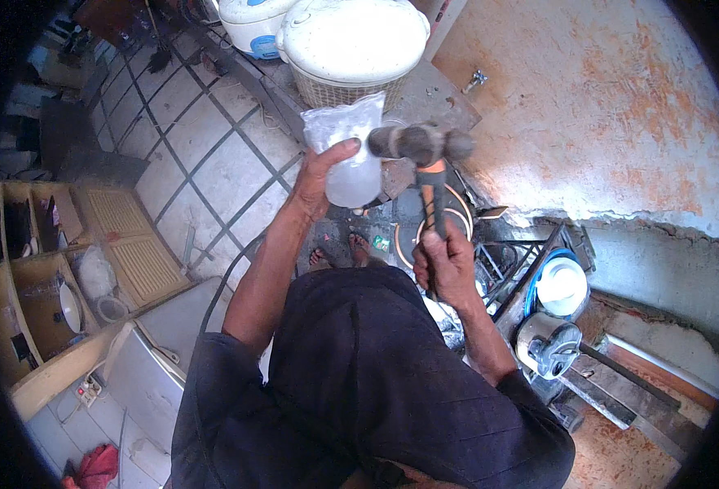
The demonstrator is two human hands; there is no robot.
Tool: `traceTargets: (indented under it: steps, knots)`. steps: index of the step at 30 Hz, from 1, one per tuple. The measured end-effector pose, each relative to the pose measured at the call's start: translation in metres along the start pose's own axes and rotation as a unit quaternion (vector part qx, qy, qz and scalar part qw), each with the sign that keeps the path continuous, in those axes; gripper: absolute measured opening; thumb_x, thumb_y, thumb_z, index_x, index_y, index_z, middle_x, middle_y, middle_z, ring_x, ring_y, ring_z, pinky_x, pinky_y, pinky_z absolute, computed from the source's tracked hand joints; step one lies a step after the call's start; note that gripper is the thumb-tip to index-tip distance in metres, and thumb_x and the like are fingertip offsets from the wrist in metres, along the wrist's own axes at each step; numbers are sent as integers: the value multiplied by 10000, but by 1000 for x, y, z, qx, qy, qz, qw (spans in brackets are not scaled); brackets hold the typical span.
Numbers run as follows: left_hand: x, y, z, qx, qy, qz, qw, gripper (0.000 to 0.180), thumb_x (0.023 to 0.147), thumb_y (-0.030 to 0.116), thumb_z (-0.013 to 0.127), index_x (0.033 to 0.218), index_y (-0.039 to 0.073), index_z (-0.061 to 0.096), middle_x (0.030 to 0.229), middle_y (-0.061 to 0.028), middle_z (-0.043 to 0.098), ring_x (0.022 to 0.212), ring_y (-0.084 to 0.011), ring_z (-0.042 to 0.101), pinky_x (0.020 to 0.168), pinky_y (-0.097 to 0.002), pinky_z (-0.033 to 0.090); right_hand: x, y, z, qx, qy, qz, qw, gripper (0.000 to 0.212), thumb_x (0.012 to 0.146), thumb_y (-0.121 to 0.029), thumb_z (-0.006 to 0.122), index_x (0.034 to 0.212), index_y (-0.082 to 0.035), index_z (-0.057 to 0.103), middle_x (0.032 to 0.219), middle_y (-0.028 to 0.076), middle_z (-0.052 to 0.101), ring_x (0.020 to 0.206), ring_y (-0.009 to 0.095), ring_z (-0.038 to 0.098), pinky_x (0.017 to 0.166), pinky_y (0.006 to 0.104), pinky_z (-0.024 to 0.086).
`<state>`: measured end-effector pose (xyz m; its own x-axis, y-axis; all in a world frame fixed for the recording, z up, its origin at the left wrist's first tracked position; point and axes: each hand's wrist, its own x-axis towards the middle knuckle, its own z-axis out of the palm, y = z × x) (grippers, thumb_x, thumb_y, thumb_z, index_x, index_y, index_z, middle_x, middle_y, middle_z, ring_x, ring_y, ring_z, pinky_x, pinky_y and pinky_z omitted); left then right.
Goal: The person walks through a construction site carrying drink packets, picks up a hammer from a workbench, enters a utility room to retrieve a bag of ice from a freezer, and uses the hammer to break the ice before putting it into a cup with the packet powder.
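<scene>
My left hand (324,178) is closed round a clear plastic bag (356,181) with a whitish, ice-like lump in it. The bag stands upright, its crumpled top sticking up above my thumb. In my right hand (447,265) is a hammer (419,145), gripped by its black and orange handle with the head up. One dark, slightly blurred face of the hammer head is right beside the bag's right side; whether it touches I cannot tell.
Ahead stands a white-lidded woven bin (351,45) beside a white container (253,18). A tap (475,80) juts from the stained wall. On the right are a metal pot (547,346) and white plates (562,285); a wooden shelf unit (46,285) is at left.
</scene>
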<state>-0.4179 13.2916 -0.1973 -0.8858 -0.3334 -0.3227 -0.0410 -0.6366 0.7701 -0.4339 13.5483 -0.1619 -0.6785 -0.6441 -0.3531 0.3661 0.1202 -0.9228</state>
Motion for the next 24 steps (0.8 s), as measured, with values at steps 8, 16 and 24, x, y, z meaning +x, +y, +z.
traceTargets:
  steps: [8, 16, 24]
  knots:
    - [-13, 20, -8, 83, 33, 31, 996, 649, 748, 284, 754, 1287, -7, 541, 1113, -115, 642, 972, -222, 641, 843, -352, 518, -12, -23, 1, 28, 48, -196, 979, 281, 1016, -319, 547, 1063, -56, 460, 642, 42, 466, 481, 103, 419, 414, 255, 371]
    - [-14, 9, -3, 119, -26, 73, 990, 607, 748, 252, 741, 1266, -7, 562, 1073, -98, 658, 974, -189, 635, 862, -333, 506, -5, -6, -1, -77, 25, -46, 996, 270, 1006, -296, 573, 1054, -31, 547, 651, -5, 547, 541, 67, 501, 485, 255, 400]
    - [-20, 20, 3, 114, -23, 7, 993, 585, 747, 253, 733, 1249, -6, 579, 1061, -111, 656, 959, -203, 643, 803, -343, 518, 7, -1, -3, -128, 32, -59, 989, 229, 1014, -272, 546, 1043, -51, 495, 612, -7, 479, 485, 82, 472, 434, 251, 386]
